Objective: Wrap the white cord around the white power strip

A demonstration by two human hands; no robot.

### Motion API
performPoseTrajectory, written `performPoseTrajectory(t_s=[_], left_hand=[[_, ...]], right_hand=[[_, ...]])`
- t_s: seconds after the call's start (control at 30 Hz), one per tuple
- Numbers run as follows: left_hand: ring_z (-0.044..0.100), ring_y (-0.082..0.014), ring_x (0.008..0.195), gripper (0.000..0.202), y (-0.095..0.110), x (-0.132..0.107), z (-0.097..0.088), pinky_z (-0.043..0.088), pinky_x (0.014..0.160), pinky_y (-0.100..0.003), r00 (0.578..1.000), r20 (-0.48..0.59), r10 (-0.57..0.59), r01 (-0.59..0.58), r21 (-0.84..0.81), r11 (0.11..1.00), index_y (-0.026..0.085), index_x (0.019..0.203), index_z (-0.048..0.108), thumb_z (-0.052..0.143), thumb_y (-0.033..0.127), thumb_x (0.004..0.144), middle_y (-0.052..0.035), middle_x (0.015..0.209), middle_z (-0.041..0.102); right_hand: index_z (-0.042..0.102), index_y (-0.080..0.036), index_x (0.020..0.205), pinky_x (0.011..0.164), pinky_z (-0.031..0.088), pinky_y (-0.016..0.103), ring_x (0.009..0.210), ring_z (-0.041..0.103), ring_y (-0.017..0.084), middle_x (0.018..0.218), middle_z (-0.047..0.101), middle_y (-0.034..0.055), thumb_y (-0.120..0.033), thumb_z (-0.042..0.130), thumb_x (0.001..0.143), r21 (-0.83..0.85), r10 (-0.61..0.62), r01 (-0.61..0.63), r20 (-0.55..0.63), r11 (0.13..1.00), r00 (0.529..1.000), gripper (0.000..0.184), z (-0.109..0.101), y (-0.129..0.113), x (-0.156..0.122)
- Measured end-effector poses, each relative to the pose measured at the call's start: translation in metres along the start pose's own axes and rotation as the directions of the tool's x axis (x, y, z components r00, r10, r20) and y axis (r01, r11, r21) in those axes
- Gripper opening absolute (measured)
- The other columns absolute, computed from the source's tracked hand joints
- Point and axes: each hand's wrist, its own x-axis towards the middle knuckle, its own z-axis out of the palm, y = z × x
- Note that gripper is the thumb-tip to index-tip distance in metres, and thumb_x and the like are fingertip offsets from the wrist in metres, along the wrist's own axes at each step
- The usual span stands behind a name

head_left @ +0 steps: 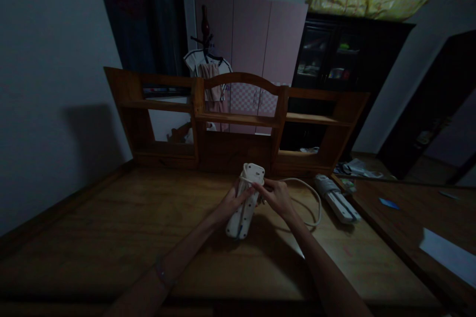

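Head view: just below the centre of the frame, the left hand [231,202] is gripping a white power strip [235,225] along its side, tilting it above a wooden desk [148,218]. The right hand [278,195] is bringing its fingers narrowly together on a white cord [320,203] at the strip's upper end; the cord is passing around that end and looping out to the right. Right of this loop, a second power strip [344,208] is lying on the desk, with a grey cord [324,184] wrapping its far end.

Across the middle of the frame, a wooden shelf unit [241,119] is standing at the desk's back edge. Something white [310,150] is showing through its lower right compartment; whether it is sitting inside or behind, I cannot tell. Beyond, at upper centre, a pink wardrobe [251,39] is standing with its doors closed. At upper right, a black cabinet [375,49] is holding a green item [345,46] and other indistinct things behind glass, while yellow bags [394,4] are resting on its top.
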Motion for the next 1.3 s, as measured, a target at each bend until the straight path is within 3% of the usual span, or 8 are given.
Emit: performPoseTrajectory(t_s=[0.13, 0.3, 0.5, 0.7, 1.0, 1.17, 1.3], left_hand=[[0.066, -0.0182, 0.064, 0.047, 0.003, -0.001, -0.002, 0.050, 0.056, -0.025, 0.999, 0.021, -0.044, 0.044, 0.013, 0.999, 0.013, 0.106, 0.060, 0.061, 0.051, 0.078, -0.0083, 0.080, 0.071], [0.066, -0.0183, 0.061, 0.053, 0.003, 0.000, -0.002, 0.050, 0.054, -0.025, 0.997, 0.025, -0.067, 0.067, -0.011, 0.998, 0.014, 0.113, 0.056, 0.061, 0.053, 0.078, -0.0085, 0.079, 0.071], [0.067, -0.0195, 0.073, 0.062, 0.006, -0.004, -0.003, 0.052, 0.062, -0.028, 0.999, 0.042, 0.020, -0.020, -0.012, 1.000, 0.015, 0.121, 0.047, 0.075, 0.036, 0.070, -0.0095, 0.094, 0.069], [0.067, -0.0236, 0.087, 0.052, 0.005, -0.009, -0.003, 0.053, 0.071, -0.030, 0.983, 0.172, -0.068, 0.086, -0.101, 0.991, 0.015, 0.114, 0.054, 0.075, 0.025, 0.068, -0.0137, 0.109, 0.067], [0.067, -0.0244, 0.093, 0.067, -0.010, -0.002, -0.005, 0.052, 0.078, -0.033, 0.998, 0.066, -0.024, 0.033, -0.133, 0.991, 0.021, 0.128, 0.042, 0.075, 0.029, 0.071, -0.0147, 0.122, 0.060], [0.066, -0.0250, 0.097, 0.069, -0.008, -0.003, -0.004, 0.052, 0.080, -0.034, 0.997, 0.072, -0.002, 0.013, -0.151, 0.988, 0.023, 0.131, 0.039, 0.074, 0.028, 0.072, -0.0128, 0.120, 0.061], [0.067, -0.0251, 0.091, 0.063, -0.005, -0.003, -0.008, 0.052, 0.076, -0.033, 0.984, 0.166, -0.061, 0.082, -0.122, 0.989, 0.019, 0.128, 0.042, 0.071, 0.032, 0.074, -0.0144, 0.108, 0.067]], right_hand=[[0.068, -0.017, 0.072, 0.051, 0.035, 0.021, 0.057, 0.061, 0.017, 0.063, 0.067, 0.0024, -0.056, 0.050, 0.085, 0.046, 0.019, -0.019, 0.005, 0.999, 1.000, 0.045, 0.002, 0.000, 0.000], [0.067, -0.016, 0.066, 0.050, 0.035, 0.021, 0.055, 0.060, 0.016, 0.059, 0.065, 0.0021, -0.057, 0.052, 0.084, 0.066, 0.065, -0.065, -0.011, 0.996, 0.998, 0.047, 0.005, 0.000, 0.001], [0.064, -0.015, 0.061, 0.048, 0.033, 0.021, 0.051, 0.057, 0.014, 0.055, 0.061, 0.0006, -0.060, 0.051, 0.083, 0.102, 0.101, -0.100, -0.013, 0.990, 0.995, 0.051, 0.005, -0.001, 0.001], [0.062, -0.015, 0.057, 0.049, 0.033, 0.021, 0.050, 0.053, 0.013, 0.052, 0.058, 0.0009, -0.062, 0.050, 0.082, 0.044, 0.114, -0.110, -0.079, 0.993, 0.990, 0.056, 0.003, 0.006, 0.002], [0.069, -0.013, 0.066, 0.052, 0.035, 0.021, 0.054, 0.055, 0.015, 0.058, 0.062, 0.0027, -0.062, 0.047, 0.083, 0.036, 0.111, -0.107, -0.113, 0.994, 0.987, 0.056, 0.009, 0.012, 0.002], [0.069, -0.014, 0.069, 0.051, 0.034, 0.022, 0.055, 0.057, 0.016, 0.060, 0.064, 0.0033, -0.061, 0.047, 0.084, 0.039, 0.109, -0.105, -0.111, 0.994, 0.988, 0.055, 0.007, 0.010, 0.002], [0.071, -0.015, 0.073, 0.053, 0.035, 0.022, 0.057, 0.059, 0.016, 0.063, 0.066, 0.0034, -0.060, 0.047, 0.085, 0.043, 0.095, -0.090, -0.106, 0.995, 0.990, 0.053, 0.006, 0.008, 0.000]])
